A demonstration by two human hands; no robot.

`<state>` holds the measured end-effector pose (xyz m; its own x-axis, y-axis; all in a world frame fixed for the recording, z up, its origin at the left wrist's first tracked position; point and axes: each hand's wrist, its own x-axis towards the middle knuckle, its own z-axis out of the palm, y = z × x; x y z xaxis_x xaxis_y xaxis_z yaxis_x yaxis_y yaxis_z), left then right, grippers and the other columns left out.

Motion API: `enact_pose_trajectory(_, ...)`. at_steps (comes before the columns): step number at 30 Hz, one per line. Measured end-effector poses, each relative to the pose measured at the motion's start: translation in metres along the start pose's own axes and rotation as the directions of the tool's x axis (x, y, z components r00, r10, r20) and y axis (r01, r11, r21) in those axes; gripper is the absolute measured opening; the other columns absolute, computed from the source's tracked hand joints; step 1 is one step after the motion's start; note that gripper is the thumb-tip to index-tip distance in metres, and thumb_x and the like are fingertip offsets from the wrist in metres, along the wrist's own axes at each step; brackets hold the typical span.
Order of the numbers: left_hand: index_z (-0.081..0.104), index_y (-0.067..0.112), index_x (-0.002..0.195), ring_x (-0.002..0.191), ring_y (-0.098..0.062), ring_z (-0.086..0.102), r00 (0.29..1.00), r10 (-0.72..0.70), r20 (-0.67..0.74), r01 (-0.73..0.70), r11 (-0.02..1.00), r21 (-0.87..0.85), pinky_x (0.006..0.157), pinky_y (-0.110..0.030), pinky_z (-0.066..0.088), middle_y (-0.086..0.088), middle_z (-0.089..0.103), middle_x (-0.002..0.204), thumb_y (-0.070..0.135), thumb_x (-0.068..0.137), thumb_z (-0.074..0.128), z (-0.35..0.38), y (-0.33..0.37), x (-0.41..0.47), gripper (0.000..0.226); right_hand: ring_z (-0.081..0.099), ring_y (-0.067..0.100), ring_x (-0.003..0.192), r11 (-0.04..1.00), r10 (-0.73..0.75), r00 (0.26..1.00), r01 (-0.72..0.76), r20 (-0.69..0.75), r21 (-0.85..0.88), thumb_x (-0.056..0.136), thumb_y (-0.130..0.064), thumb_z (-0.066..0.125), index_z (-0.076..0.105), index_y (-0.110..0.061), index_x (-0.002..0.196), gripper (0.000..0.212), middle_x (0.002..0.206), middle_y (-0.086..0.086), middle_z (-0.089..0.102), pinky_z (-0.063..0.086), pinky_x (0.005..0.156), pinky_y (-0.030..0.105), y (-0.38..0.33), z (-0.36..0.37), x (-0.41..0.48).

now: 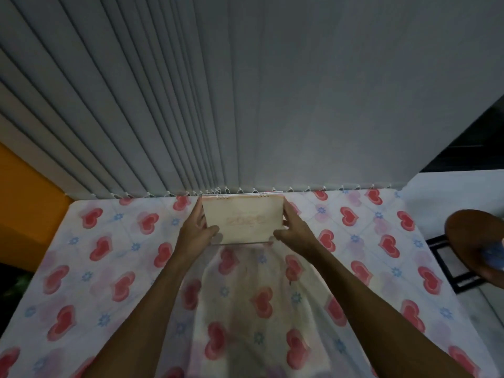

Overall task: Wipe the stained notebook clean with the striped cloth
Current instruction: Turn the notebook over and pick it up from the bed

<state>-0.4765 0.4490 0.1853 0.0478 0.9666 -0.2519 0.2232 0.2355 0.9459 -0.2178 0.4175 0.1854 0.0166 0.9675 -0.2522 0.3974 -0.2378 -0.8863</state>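
Note:
A cream spiral-bound notebook (242, 218) with faint pink print on its cover stands at the far edge of the table, its wire rings on top. My left hand (197, 227) grips its left side, thumb across the lower left corner. My right hand (294, 227) grips its right side, thumb at the lower right corner. Both forearms reach forward over the table. On a round stool at the right edge lies a blurred blue cloth (494, 252), too cut off to show stripes.
A tablecloth (109, 268) with red hearts and blue flowers covers the table. Grey vertical blinds (191, 105) hang right behind the notebook. The brown round stool (469, 236) stands to the right, an orange wall (24, 197) at the left.

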Motion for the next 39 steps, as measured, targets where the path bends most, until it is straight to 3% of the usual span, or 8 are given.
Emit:
enact_pose_trajectory(5, 0.024, 0.029, 0.164, 0.14, -0.01, 0.043, 0.999, 0.023, 0.041, -0.025, 0.999, 0.045, 0.078, -0.007, 0.051, 0.009, 0.045, 0.15, -0.016, 0.089, 0.06, -0.015, 0.012, 0.062, 0.095, 0.054, 0.024, 0.121, 1.0, -0.015, 1.0, 0.014, -0.02, -0.025, 0.083, -0.001, 0.066, 0.021, -0.031, 0.153, 0.089, 0.139, 0.0, 0.05, 0.059, 0.087, 0.033, -0.012, 0.002, 0.057)
enact_pose_trajectory(9, 0.023, 0.024, 0.164, 0.145, -0.013, 0.04, 0.996, 0.04, 0.077, -0.044, 0.998, 0.05, 0.082, -0.008, 0.049, 0.005, 0.044, 0.156, -0.02, 0.089, 0.058, -0.02, 0.015, 0.094, 0.094, 0.056, -0.009, 0.112, 0.998, -0.063, 0.998, 0.063, -0.02, -0.017, 0.08, -0.011, 0.064, 0.029, -0.036, 0.147, 0.08, 0.125, -0.027, 0.052, 0.055, 0.089, 0.02, -0.015, 0.002, 0.084)
enact_pose_trajectory(12, 0.026, 0.018, 0.163, 0.122, 0.01, 0.057, 0.994, 0.045, 0.104, -0.049, 0.998, 0.039, 0.079, 0.0, 0.049, 0.016, 0.052, 0.142, -0.025, 0.087, 0.056, -0.018, 0.013, 0.109, 0.093, 0.05, -0.021, 0.11, 0.997, -0.07, 0.997, 0.07, -0.024, -0.016, 0.079, -0.015, 0.064, 0.029, -0.041, 0.145, 0.078, 0.123, -0.042, 0.046, 0.05, 0.086, 0.016, -0.019, 0.002, 0.096)
enact_pose_trajectory(15, 0.031, 0.021, 0.161, 0.105, 0.03, 0.057, 0.995, 0.041, 0.095, -0.045, 0.998, 0.039, 0.081, -0.004, 0.052, 0.021, 0.059, 0.134, -0.027, 0.083, 0.055, -0.017, 0.008, 0.121, 0.095, 0.054, -0.005, 0.116, 0.998, -0.063, 0.997, 0.062, -0.037, -0.023, 0.076, -0.018, 0.062, 0.027, -0.045, 0.146, 0.083, 0.134, -0.027, 0.049, 0.053, 0.088, 0.02, -0.018, 0.004, 0.105)
enact_pose_trajectory(21, 0.035, 0.027, 0.158, 0.138, -0.012, 0.055, 0.992, 0.037, 0.118, -0.051, 0.992, 0.117, 0.1, -0.032, 0.06, 0.0, 0.061, 0.146, -0.018, 0.083, 0.061, -0.022, -0.009, 0.126, 0.091, 0.053, 0.026, 0.125, 0.995, 0.002, 0.998, -0.008, -0.062, -0.096, 0.081, -0.002, 0.064, 0.018, -0.036, 0.155, 0.093, 0.147, -0.001, 0.047, 0.054, 0.097, 0.048, -0.004, 0.012, 0.121)
enact_pose_trajectory(24, 0.027, 0.033, 0.163, 0.137, -0.006, 0.056, 0.994, 0.021, 0.11, -0.035, 0.991, 0.128, 0.095, -0.018, 0.057, 0.004, 0.057, 0.151, -0.007, 0.079, 0.064, -0.02, -0.012, 0.124, 0.1, 0.054, 0.017, 0.122, 0.998, -0.006, 0.999, 0.003, -0.044, -0.063, 0.082, 0.0, 0.065, 0.018, -0.034, 0.155, 0.093, 0.145, -0.013, 0.046, 0.056, 0.093, 0.037, 0.004, 0.012, 0.119)
enact_pose_trajectory(28, 0.024, 0.038, 0.163, 0.141, -0.014, 0.053, 0.992, 0.016, 0.127, -0.035, 0.988, 0.151, 0.105, -0.041, 0.058, 0.0, 0.056, 0.153, -0.001, 0.078, 0.065, -0.022, -0.014, 0.12, 0.102, 0.049, -0.009, 0.117, 0.998, -0.055, 0.998, 0.055, -0.008, -0.029, 0.08, -0.005, 0.065, 0.019, -0.033, 0.155, 0.093, 0.126, -0.051, 0.039, 0.054, 0.081, 0.012, 0.011, 0.014, 0.117)
enact_pose_trajectory(39, 0.026, 0.039, 0.161, 0.138, -0.018, 0.056, 0.99, 0.015, 0.143, -0.044, 0.978, 0.204, 0.103, -0.056, 0.058, -0.002, 0.059, 0.148, -0.002, 0.077, 0.066, -0.026, -0.016, 0.12, 0.101, 0.048, -0.005, 0.115, 0.998, -0.066, 0.998, 0.066, -0.018, -0.009, 0.082, -0.002, 0.069, 0.016, -0.032, 0.155, 0.096, 0.122, -0.057, 0.036, 0.048, 0.077, 0.003, 0.017, 0.017, 0.118)
